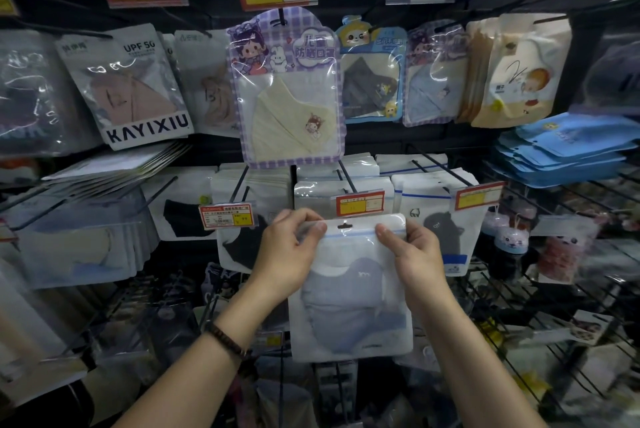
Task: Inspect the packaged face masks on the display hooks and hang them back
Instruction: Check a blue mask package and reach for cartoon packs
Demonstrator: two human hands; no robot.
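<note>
Person faces a wire display rack (540, 292) crowded with hanging packs. Both hands hold 1 clear mask pack (349, 289) upright in front of the rack's lower middle, off any hook. Left hand (287, 254) pinches the pack's top left corner, thumb on the front; right hand (415, 254) pinches the top right corner the same way, each clamped on the pack. A pale blue mask shows through the film; the hang slot (344, 226) at the top edge is free and sits just below a red price tag (360, 203) at the end of a hook (346, 175). Judged stage: this pack is under inspection or being lined up for rehanging; the slot is not yet on the hook. Left to do: thread the slot over the hook end and slide the pack back. Above, a purple checked pack (287, 88) with a cream mask hangs on its hook. Whether other packs have been checked cannot be told.
</note>
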